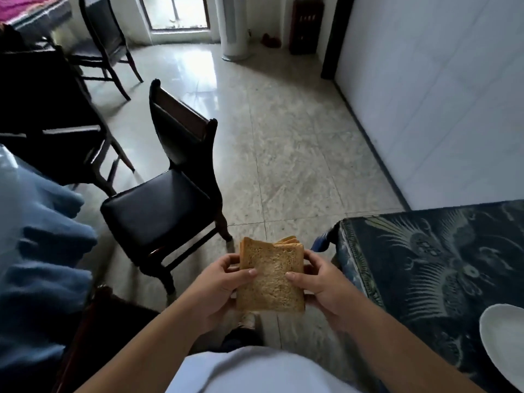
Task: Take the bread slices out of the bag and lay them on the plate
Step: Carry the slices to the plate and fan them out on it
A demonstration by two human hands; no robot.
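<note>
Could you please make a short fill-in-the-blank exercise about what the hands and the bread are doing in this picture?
1. The stack of brown bread slices is held by ____ hands, the left hand and the right hand.
2. The round white plate lies on the ____ side of the picture.
3. The plate has ____ bread on it.

Missing words: both; right; no
</note>
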